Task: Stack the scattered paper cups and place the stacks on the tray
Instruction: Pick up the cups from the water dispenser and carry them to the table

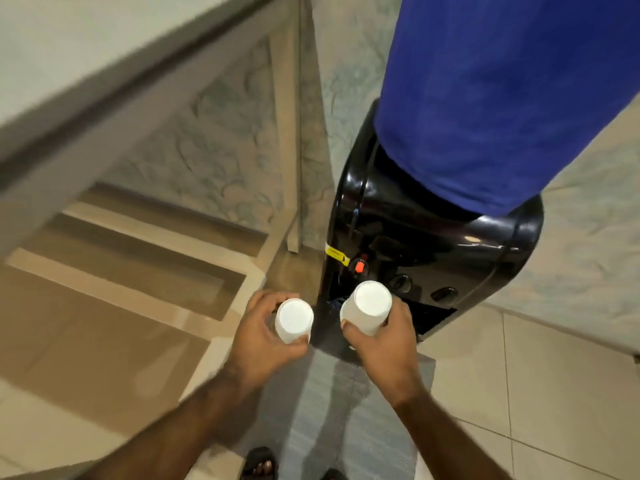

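My left hand [258, 344] grips a white paper cup [293, 319] held upside down, its flat bottom facing me. My right hand [382, 344] holds another white paper cup [369, 308], also bottom up and slightly higher; it may be more than one cup nested, I cannot tell. The two cups are apart, side by side, in front of the water dispenser. No tray is in view.
A black water dispenser [433, 244] with a blue-covered bottle [502, 91] stands straight ahead, a red tap [360, 266] on its front. A grey mat [329, 410] lies under my sandalled feet. Beige stairs [121, 271] descend at left. Tiled floor spreads at right.
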`<move>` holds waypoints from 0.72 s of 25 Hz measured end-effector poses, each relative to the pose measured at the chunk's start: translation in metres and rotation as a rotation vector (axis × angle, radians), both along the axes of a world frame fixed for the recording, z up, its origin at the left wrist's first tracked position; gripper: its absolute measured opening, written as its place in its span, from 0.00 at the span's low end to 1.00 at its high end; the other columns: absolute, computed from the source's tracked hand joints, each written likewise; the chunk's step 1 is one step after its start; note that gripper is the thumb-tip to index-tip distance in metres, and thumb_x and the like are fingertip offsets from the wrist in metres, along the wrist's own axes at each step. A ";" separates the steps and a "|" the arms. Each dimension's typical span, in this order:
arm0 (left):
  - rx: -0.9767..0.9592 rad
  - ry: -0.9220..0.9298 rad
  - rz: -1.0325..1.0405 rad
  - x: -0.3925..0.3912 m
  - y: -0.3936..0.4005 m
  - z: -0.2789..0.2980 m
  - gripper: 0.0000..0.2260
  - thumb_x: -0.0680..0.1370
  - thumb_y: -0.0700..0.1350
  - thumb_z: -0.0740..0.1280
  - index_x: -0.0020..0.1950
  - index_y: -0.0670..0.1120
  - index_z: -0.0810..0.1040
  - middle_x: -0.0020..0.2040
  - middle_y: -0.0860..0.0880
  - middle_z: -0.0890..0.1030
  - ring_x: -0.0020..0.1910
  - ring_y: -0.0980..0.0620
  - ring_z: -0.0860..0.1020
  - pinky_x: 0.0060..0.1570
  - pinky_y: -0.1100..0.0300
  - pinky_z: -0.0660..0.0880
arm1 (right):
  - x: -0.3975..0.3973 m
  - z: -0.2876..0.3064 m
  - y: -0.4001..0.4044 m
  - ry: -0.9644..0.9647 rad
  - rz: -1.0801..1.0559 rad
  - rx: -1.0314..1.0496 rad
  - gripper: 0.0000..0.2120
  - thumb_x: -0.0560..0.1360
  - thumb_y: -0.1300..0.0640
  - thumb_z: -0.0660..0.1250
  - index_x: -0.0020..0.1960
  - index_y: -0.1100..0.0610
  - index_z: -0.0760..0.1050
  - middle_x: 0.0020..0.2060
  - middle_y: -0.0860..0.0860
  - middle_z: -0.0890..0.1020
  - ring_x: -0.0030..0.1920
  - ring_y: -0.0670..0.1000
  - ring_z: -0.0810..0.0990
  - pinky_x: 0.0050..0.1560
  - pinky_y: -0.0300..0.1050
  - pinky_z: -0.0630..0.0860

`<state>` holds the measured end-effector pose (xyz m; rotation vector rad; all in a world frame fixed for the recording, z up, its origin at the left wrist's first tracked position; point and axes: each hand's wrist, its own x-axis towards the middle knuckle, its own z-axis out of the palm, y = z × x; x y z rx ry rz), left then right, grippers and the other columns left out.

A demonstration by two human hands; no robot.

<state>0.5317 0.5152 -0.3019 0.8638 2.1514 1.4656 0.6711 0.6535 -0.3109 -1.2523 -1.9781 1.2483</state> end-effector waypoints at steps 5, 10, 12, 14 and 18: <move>0.071 0.167 0.031 -0.026 -0.006 0.102 0.25 0.60 0.40 0.79 0.56 0.50 0.79 0.55 0.51 0.76 0.53 0.62 0.75 0.51 0.64 0.74 | -0.025 0.087 -0.017 0.108 -0.011 0.102 0.35 0.60 0.54 0.81 0.63 0.50 0.71 0.55 0.44 0.72 0.53 0.44 0.73 0.49 0.32 0.67; 0.242 0.244 0.136 -0.057 -0.023 0.220 0.23 0.62 0.44 0.77 0.54 0.56 0.78 0.54 0.54 0.77 0.54 0.59 0.76 0.53 0.63 0.74 | -0.060 0.186 -0.050 0.260 -0.032 0.193 0.36 0.58 0.50 0.81 0.63 0.47 0.71 0.55 0.41 0.72 0.53 0.42 0.73 0.50 0.36 0.70; 0.309 0.328 0.138 -0.066 -0.046 0.262 0.22 0.62 0.45 0.76 0.54 0.55 0.78 0.53 0.57 0.77 0.54 0.58 0.75 0.53 0.63 0.73 | -0.076 0.225 -0.076 0.316 -0.066 0.217 0.36 0.59 0.50 0.81 0.63 0.48 0.71 0.55 0.43 0.74 0.53 0.44 0.75 0.51 0.41 0.72; 0.346 0.430 0.127 -0.078 -0.081 0.299 0.23 0.62 0.48 0.76 0.55 0.56 0.76 0.50 0.62 0.75 0.55 0.57 0.74 0.52 0.64 0.72 | -0.094 0.259 -0.109 0.364 -0.087 0.227 0.34 0.59 0.51 0.82 0.62 0.48 0.72 0.55 0.45 0.75 0.53 0.46 0.76 0.50 0.43 0.73; 0.356 0.458 0.143 -0.126 -0.182 0.345 0.27 0.62 0.45 0.76 0.61 0.49 0.78 0.56 0.56 0.76 0.57 0.56 0.75 0.56 0.63 0.72 | -0.135 0.313 -0.193 0.427 -0.041 0.261 0.33 0.61 0.52 0.81 0.62 0.51 0.71 0.58 0.50 0.77 0.54 0.49 0.77 0.52 0.47 0.76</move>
